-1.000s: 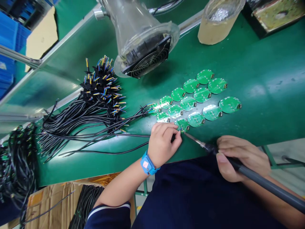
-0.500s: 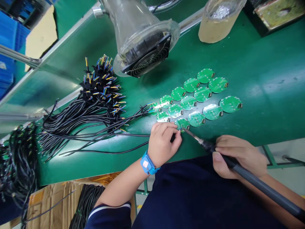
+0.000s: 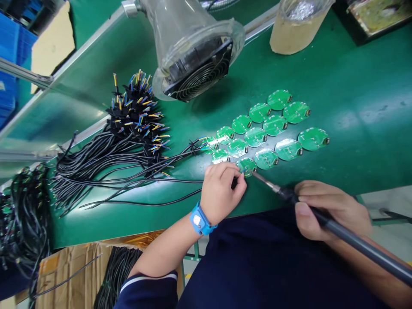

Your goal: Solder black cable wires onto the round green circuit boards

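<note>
My left hand (image 3: pixel 221 184), with a blue wrist strap (image 3: pixel 200 219), is closed in a pinch on a black cable (image 3: pixel 180 201) that runs in from the left. Its fingertips are at the lower left edge of a round green circuit board (image 3: pixel 247 165); the cable's end is mostly hidden by the fingers. In my right hand (image 3: pixel 331 210) is a soldering iron (image 3: pixel 291 196), gripped like a pen. The iron's tip is at the right edge of that board; I cannot tell whether it touches. Several similar boards (image 3: pixel 255 137) lie in slanted rows beyond.
A pile of black cables (image 3: pixel 106 159) with bared coloured wire ends lies left on the green table (image 3: pixel 363 128). A fan in a clear hood (image 3: pixel 202 68) hangs above. At the back stand a tape-wrapped cup (image 3: pixel 291 36) and a black-edged tray (image 3: pixel 363 25). Below left is a cardboard box (image 3: pixel 71 274).
My right hand has drawn the soldering iron a little to the right, its tip shifting from the board's lower part toward its right edge. My left hand stays in place on the cable.
</note>
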{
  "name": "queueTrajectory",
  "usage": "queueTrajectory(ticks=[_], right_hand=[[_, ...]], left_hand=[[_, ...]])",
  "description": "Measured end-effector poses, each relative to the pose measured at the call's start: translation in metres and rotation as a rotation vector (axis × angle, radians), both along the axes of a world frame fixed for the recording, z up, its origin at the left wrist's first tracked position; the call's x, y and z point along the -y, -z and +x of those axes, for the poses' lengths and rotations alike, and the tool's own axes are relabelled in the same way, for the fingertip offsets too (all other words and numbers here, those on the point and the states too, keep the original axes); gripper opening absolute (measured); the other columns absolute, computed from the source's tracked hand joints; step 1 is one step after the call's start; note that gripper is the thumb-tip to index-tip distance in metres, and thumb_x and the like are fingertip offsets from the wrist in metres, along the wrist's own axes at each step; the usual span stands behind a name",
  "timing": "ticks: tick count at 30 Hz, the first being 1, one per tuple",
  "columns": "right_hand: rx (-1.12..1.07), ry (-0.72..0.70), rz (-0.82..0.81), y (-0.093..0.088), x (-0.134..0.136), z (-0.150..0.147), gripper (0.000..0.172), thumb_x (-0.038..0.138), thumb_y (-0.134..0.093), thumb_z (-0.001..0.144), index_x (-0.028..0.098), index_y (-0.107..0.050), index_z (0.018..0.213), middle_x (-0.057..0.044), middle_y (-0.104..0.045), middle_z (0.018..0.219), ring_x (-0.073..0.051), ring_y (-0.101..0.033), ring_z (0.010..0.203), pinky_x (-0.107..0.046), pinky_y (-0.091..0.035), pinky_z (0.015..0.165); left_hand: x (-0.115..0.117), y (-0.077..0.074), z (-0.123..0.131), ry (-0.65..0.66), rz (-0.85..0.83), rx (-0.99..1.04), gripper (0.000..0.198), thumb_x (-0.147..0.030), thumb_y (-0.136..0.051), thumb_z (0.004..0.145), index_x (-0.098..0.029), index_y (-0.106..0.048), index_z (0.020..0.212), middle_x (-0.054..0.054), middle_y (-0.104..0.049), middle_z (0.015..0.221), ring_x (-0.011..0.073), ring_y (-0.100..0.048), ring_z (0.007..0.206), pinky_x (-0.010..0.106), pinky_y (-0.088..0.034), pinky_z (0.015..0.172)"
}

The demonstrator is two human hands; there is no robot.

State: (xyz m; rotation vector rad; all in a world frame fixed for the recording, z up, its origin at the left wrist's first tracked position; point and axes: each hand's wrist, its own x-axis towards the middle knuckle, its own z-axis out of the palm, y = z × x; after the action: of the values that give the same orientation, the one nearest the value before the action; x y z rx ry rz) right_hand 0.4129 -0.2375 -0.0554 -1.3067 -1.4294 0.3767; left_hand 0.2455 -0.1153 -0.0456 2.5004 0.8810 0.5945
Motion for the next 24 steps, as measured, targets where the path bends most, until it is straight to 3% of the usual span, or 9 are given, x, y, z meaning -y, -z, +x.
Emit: queueTrajectory(ticks=[2,6,13,24], right_hand=[[-0.101,0.043,0.030,0.002,0.001,-0.001,0.024,0.003,-0.051,0.066,0.021,-0.051,0.082,0.004,-0.050,0.055,-0.010,-0.049,0.046,-0.026,-0.047,0.046],[-0.148,0.226,-0.059,0.005,0.000,-0.006,0.013,0.013,-0.053,0.071,0.022,-0.052,0.080,0.003,-0.050,0.057,-0.012,-0.054,0.050,-0.026,-0.046,0.046],[-0.065,0.150,-0.087,0.010,-0.001,-0.007,0.013,0.016,-0.056,0.072,0.022,-0.052,0.082,0.003,-0.052,0.057,-0.013,-0.058,0.054,-0.025,-0.044,0.047],[0.239,0.011,-0.081,0.000,-0.009,-0.004,0.014,0.016,-0.057,0.071,0.020,-0.047,0.064,0.003,-0.051,0.052,-0.010,-0.050,0.046,-0.022,-0.040,0.041]], left_hand=[[-0.001,-0.001,0.000,0.003,-0.028,-0.008,0.005,-0.015,-0.058,0.080,-0.017,-0.055,0.076,0.005,-0.063,0.086,0.0175,-0.061,0.088,0.033,-0.045,0.079],[-0.004,-0.008,0.000,0.036,-0.136,-0.037,0.006,-0.015,-0.054,0.083,-0.016,-0.056,0.077,0.006,-0.059,0.089,0.0164,-0.057,0.087,0.031,-0.048,0.078],[-0.011,-0.024,0.007,0.086,-0.218,-0.194,0.012,-0.013,-0.051,0.084,-0.015,-0.055,0.074,0.007,-0.054,0.087,0.0179,-0.053,0.084,0.032,-0.048,0.077],[-0.011,-0.029,0.014,0.052,-0.220,-0.286,0.016,-0.010,-0.050,0.082,-0.016,-0.051,0.067,0.007,-0.053,0.082,0.0192,-0.052,0.082,0.035,-0.048,0.076]])
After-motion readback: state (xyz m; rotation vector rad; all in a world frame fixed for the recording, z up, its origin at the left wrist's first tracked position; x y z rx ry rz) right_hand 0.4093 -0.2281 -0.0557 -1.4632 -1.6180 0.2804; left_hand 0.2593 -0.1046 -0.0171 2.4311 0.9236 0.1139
